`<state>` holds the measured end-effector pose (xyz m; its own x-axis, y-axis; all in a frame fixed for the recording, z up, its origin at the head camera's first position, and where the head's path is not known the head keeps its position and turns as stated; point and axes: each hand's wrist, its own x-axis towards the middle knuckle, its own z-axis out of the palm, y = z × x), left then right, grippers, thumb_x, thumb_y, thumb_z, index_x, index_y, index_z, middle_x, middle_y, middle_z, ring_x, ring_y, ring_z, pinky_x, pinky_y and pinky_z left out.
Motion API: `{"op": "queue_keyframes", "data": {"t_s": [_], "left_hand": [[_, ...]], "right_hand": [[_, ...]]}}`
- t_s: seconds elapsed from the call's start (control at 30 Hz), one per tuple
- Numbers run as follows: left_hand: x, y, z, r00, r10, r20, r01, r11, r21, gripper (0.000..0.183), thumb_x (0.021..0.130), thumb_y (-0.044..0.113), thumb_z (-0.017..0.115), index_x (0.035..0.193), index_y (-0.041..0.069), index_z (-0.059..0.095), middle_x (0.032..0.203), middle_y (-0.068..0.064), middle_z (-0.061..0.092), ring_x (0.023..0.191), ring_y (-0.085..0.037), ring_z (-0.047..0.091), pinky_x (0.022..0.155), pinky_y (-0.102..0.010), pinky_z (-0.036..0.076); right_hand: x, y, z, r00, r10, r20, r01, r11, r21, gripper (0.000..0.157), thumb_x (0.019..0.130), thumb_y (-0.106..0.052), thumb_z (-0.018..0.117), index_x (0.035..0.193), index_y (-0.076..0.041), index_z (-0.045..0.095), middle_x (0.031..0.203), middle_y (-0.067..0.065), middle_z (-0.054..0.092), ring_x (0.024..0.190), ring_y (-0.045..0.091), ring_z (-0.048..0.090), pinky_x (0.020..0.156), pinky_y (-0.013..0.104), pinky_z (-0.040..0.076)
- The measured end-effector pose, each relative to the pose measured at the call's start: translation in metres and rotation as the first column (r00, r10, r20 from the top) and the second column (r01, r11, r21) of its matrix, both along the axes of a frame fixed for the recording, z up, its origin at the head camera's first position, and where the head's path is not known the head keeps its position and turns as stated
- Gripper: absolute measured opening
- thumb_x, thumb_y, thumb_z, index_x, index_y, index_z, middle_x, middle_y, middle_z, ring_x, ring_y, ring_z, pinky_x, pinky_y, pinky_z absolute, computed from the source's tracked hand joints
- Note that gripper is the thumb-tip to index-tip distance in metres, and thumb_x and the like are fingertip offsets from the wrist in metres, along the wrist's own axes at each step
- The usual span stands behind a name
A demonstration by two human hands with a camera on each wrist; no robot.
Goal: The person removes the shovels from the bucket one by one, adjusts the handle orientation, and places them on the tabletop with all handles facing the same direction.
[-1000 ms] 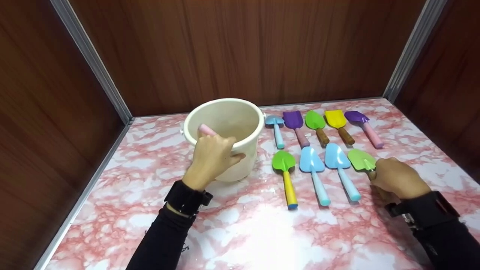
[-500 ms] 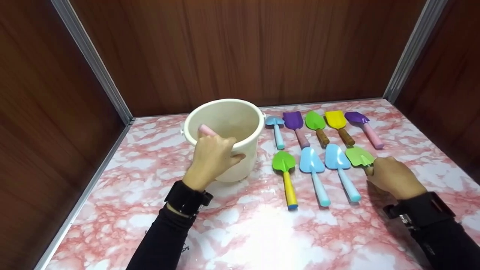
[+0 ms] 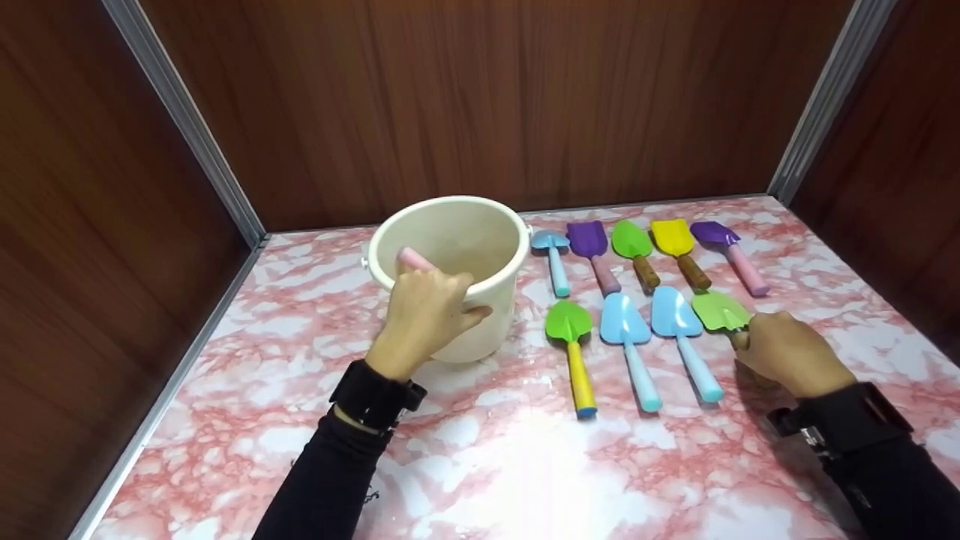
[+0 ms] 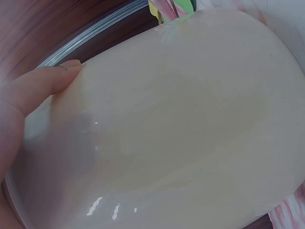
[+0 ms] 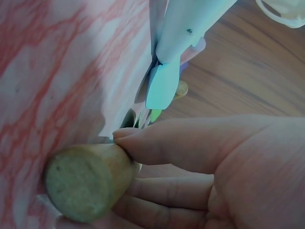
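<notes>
Fingers of right hand (image 3: 787,352) curled around green trowel (image 3: 720,310) handle.

Head view: camera sits high at the near edge of the surface (image 3: 525,465), facing forward and down toward the far edge; mid-range, both forearms and the wooden walls in frame.

Left wrist view: camera very close to the cream bucket (image 4: 181,129), whose wall fills nearly the whole frame; looks along the left hand (image 4: 19,109) toward the far edge. Shares the bucket (image 3: 450,274) and left hand (image 3: 424,315) with the head view.

Right wrist view: camera low, just above the surface, rolled sideways, looking past the right hand (image 5: 228,171) and the wooden handle end (image 5: 88,181) along a light blue shovel (image 5: 188,28). Shares the right hand (image 3: 787,352) and that shovel row with the head view.
</notes>
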<state>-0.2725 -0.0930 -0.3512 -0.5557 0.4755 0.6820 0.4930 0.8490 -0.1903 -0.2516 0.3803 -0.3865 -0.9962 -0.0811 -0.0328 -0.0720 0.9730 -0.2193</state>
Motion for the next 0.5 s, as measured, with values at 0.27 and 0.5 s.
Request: {"op": "queue_keyframes", "data": {"t_s": [0.27,0.5], "left_hand": [[0.0,-0.002,0.001,1.0,-0.007,-0.005,0.007,1.0,0.014,0.047,0.077,0.048,0.093,0.071,0.011,0.065,0.054,-0.003,0.055,0.046,-0.029,0.055,0.046,-0.047,0.048],[0.0,-0.001,0.0,1.0,-0.016,0.004,0.016,1.0,0.016,0.046,0.079,0.048,0.092,0.072,0.011,0.065,0.054,-0.002,0.055,0.046,-0.027,0.053,0.044,-0.045,0.047]], "right_hand": [[-0.001,0.0,0.006,0.999,-0.03,0.02,0.029,0.999,0.033,0.034,0.099,-0.025,0.059,0.07,-0.008,0.056,0.074,0.015,0.057,0.066,0.031,0.056,0.059,0.05,0.048],[0.003,-0.011,0.036,0.993,-0.048,-0.105,0.054,0.997,0.06,0.036,0.095,-0.029,0.07,0.101,0.006,0.074,0.072,0.018,0.059,0.062,0.034,0.056,0.049,0.045,0.042]]}}
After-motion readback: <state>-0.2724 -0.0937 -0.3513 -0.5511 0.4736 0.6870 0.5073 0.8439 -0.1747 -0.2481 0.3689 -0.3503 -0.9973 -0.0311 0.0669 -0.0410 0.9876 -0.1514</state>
